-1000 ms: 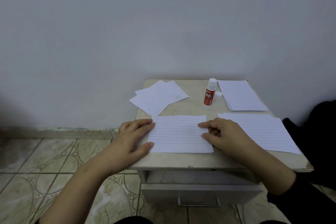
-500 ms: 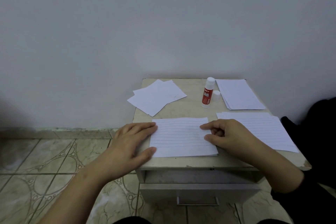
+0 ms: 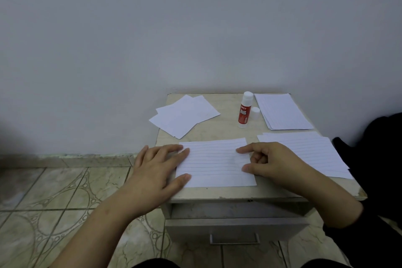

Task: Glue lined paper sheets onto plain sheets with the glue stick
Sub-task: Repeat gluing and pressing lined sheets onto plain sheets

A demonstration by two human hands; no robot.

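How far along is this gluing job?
Done: some sheets lie loosely piled at the back left. In hand: the left hand and right hand press a lined sheet flat; the glue stick stands uncapped. Left: the lined stack and the rear stack.

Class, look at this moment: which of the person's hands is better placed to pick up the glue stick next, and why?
Probably the right hand. The glue stick stands uncapped just beyond it at the table's right rear, while the left hand lies flat on the lined sheet's left edge, farther away.
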